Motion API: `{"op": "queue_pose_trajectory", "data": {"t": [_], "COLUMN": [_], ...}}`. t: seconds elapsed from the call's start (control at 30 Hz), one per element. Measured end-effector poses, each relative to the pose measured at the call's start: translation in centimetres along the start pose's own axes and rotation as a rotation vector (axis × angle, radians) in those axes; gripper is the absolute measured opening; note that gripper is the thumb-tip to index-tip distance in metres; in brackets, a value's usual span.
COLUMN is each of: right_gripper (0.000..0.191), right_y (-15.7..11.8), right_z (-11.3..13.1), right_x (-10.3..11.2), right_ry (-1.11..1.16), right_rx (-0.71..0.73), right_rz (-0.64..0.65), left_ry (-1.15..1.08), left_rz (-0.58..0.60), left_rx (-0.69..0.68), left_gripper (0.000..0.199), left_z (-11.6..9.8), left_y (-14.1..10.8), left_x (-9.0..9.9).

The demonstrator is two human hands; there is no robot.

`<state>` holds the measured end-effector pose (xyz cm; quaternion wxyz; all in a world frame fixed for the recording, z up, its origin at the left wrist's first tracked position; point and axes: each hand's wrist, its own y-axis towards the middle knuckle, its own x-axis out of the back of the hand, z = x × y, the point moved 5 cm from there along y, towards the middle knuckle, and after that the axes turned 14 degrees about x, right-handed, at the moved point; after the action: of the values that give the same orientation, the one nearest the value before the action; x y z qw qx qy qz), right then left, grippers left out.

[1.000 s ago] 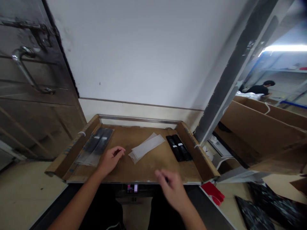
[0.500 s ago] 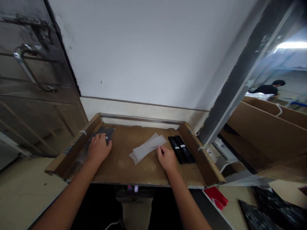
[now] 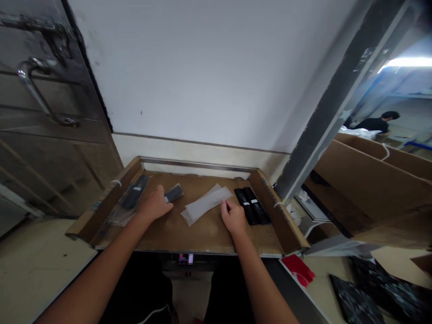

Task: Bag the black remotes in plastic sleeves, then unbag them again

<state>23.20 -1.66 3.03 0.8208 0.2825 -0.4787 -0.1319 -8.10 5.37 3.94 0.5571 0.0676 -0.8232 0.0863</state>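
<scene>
My left hand (image 3: 155,204) is closed on a dark bundle (image 3: 173,193) with a white band, in a clear plastic sleeve, over the left half of the cardboard tray (image 3: 199,240). Left of that hand another dark sleeved bundle (image 3: 135,191) lies against the tray's side. Several flat, translucent plastic sleeves (image 3: 207,202) lie overlapped in the middle. My right hand (image 3: 234,217) is curled at their right edge, thumb against the fingers; whether it pinches a sleeve is hidden. To its right, two black bundles (image 3: 251,204) with white bands lie side by side.
Raised cardboard walls (image 3: 281,211) flank the tray, with a white wall (image 3: 202,81) behind. A metal door (image 3: 50,112) stands left. Right are a large cardboard box (image 3: 381,180), a red cloth (image 3: 299,270), black plastic (image 3: 357,292) on the floor and a distant person (image 3: 374,125).
My left hand has moved right, lifting or sliding a dark bundle away from the one at the left wall. My right hand stays at the sleeves' edge. The view has shifted slightly.
</scene>
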Motion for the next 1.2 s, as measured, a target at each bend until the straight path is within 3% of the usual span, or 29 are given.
{"op": "queue_pose_trajectory", "data": {"t": [0.13, 0.27, 0.4, 0.53, 0.7, 0.8, 1.03, 1.1, 1.2], "right_gripper": [0.048, 0.054, 0.068, 0.056, 0.05, 0.049, 0.046, 0.045, 0.043], "right_y": [0.0, -0.3, -1.0, -1.4, -1.4, -1.3, -1.1, -1.2, -1.1], "right_z": [-0.5, -1.4, -1.4, -1.4, -0.7, -1.0, -2.3, -2.7, -2.8], "right_x": [0.0, -1.1, -1.9, -1.6, -1.5, -1.5, -1.6, -1.6, -1.6], "right_ry": [0.221, 0.73, 1.165, 1.171, 1.015, 0.958, 0.947, 0.988, 1.097], "right_rx": [-0.059, -0.267, -0.463, -0.488, -0.437, -0.478, -0.483, -0.508, -0.522], "right_rz": [-0.046, 0.034, 0.062, -0.034, 0.02, -0.039, -0.169, -0.222, -0.256], "left_ry": [-0.356, -0.67, -0.655, -0.558, -0.569, -0.61, -0.762, -0.901, -1.144], "left_rz": [0.024, 0.213, 0.433, 0.41, 0.447, 0.459, 0.295, 0.358, 0.545], "left_rx": [-0.115, -0.36, -0.547, -0.609, -0.582, -0.498, -0.289, -0.162, 0.02], "left_gripper": [0.049, 0.046, 0.046, 0.047, 0.044, 0.045, 0.039, 0.043, 0.052], "left_z": [-0.9, -5.1, -10.4, -12.6, -11.1, -9.2, -5.2, -4.5, -4.3], "left_y": [-1.4, -4.7, -8.5, -10.1, -9.1, -7.8, -6.3, -6.3, -6.5], "left_x": [0.7, 1.7, 1.2, -0.9, -3.2, -3.9, -3.8, -4.3, -5.4]}}
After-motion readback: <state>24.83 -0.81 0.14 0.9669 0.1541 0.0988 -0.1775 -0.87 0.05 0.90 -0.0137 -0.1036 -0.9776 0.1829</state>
